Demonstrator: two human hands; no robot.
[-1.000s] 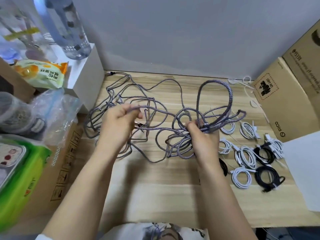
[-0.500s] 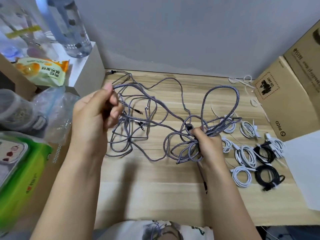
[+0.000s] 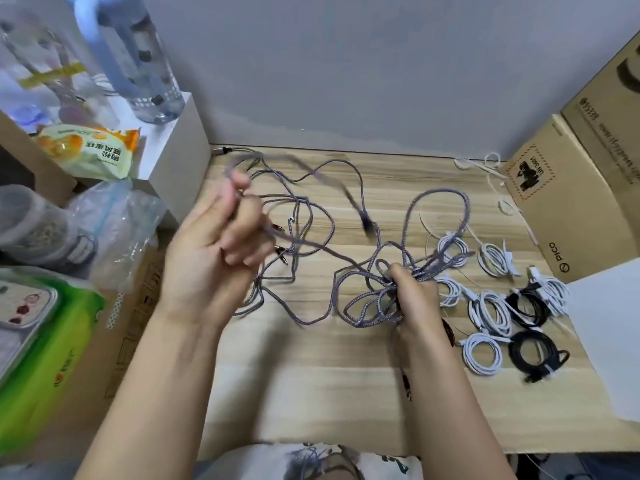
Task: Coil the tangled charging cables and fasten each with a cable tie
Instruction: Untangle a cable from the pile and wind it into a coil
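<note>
A tangle of grey braided charging cables (image 3: 311,244) sprawls over the wooden table (image 3: 311,382). My left hand (image 3: 214,258), raised at the left, grips a strand of it, and a loose plug end (image 3: 365,221) swings blurred in the air. Lower at the centre right, my right hand (image 3: 415,299) grips a bunch of loops from the same tangle. To the right lie several coiled white cables (image 3: 490,311) and two coiled black cables (image 3: 535,353), each with a tie. Loose white cable ties (image 3: 485,166) lie at the far right edge.
Cardboard boxes (image 3: 568,188) stand at the right, with a white sheet (image 3: 609,334) in front. On the left are a white box (image 3: 166,157) with bottles (image 3: 145,64), a snack packet (image 3: 90,150), plastic bags, a green pack (image 3: 41,358) and a cardboard box (image 3: 114,348).
My left hand pulled its strand up and leftward out of the tangle, and a plug end whipped free. My right hand sank slightly while holding the bunch of loops.
</note>
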